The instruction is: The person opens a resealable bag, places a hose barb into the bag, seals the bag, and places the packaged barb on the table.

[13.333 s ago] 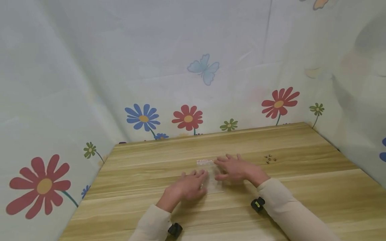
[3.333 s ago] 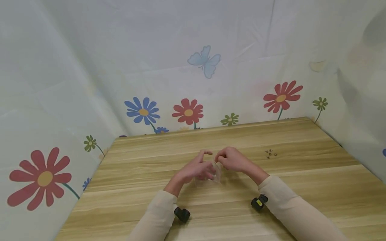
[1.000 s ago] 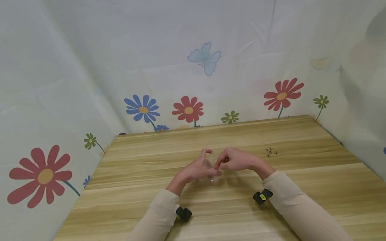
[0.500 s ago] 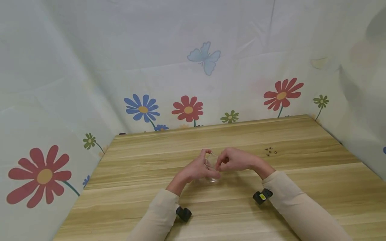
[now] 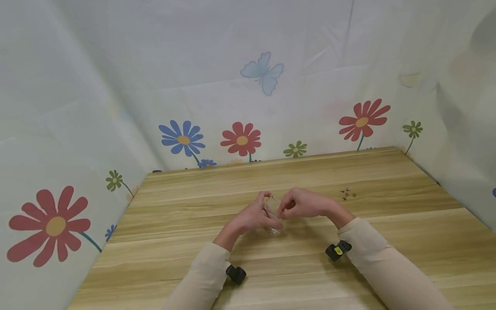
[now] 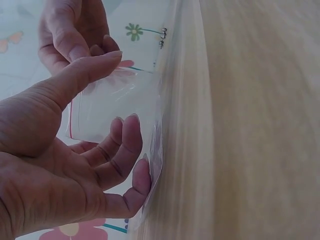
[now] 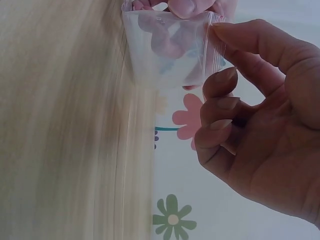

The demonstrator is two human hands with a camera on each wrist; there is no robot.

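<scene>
A clear plastic zip-lock bag (image 5: 273,207), with a red line along its zip edge, is held up between both hands over the wooden table. My left hand (image 5: 252,216) grips it from the left, thumb on the near side and fingers curled at the far side. In the left wrist view the bag (image 6: 112,107) bulges between that thumb and the fingers. My right hand (image 5: 308,203) pinches the zip edge between thumb and index finger, its other fingers curled. The right wrist view shows left-hand fingers through the clear film (image 7: 145,60).
Several small metal pieces, screw-like, lie loose (image 5: 347,195) on the table (image 5: 186,206), right of the right hand. White curtains with printed flowers (image 5: 242,140) stand behind and along both sides of the table. Dark wrist cameras (image 5: 235,274) sit under the sleeves.
The bag lay flat under both hands 13 seconds ago; now it is raised and gripped, with the right hand pinching its edge. Over the last second the hands have barely moved.
</scene>
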